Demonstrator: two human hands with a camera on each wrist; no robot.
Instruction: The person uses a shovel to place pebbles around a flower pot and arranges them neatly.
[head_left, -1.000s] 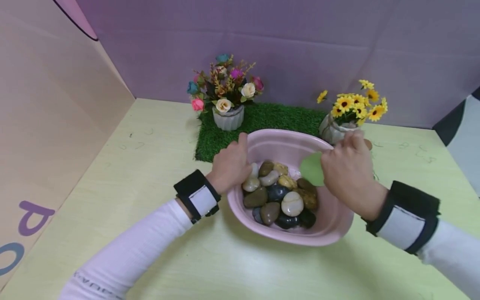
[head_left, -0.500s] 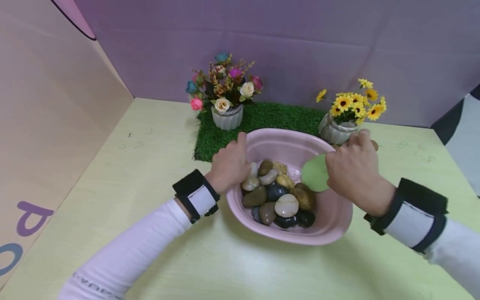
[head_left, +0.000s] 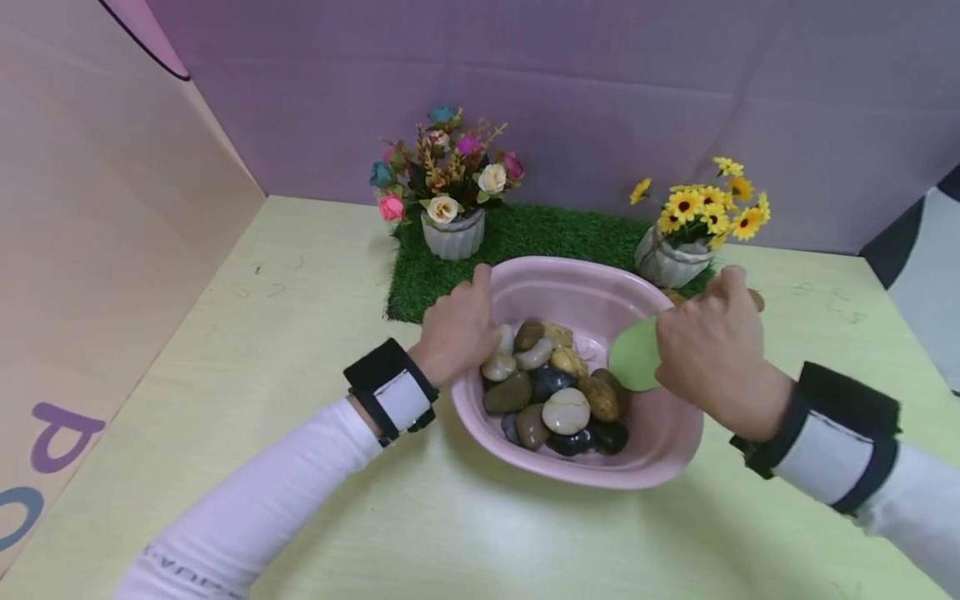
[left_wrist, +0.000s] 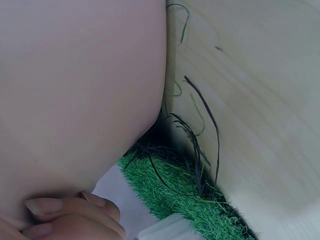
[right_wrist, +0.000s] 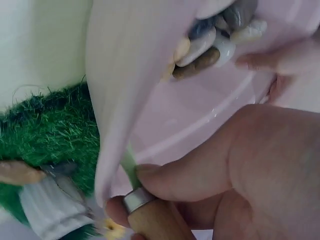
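My left hand (head_left: 459,325) grips the left rim of a pink basin (head_left: 577,477); its curled fingers (left_wrist: 80,220) show against the outer wall in the left wrist view. Smooth wet stones (head_left: 567,411), brown, black and pale, lie heaped in the basin's left and middle. My right hand (head_left: 712,354) holds the wooden handle (right_wrist: 157,222) of a small trowel with a metal collar. Its light green blade (head_left: 635,357) reaches into the right side of the basin, apart from most stones. Whether the blade's edge touches a stone, I cannot tell.
Behind the basin lies a green artificial grass mat (head_left: 570,233). On it stand a pot of mixed flowers (head_left: 453,233) and, further right, a pot of yellow flowers (head_left: 671,258). A purple backdrop (head_left: 570,100) rises behind the pale wooden table (head_left: 390,525).
The right hand and trowel have shifted a little right, with the blade lower. A pale stone near the heap's front has moved left. The left hand keeps its grip on the rim.
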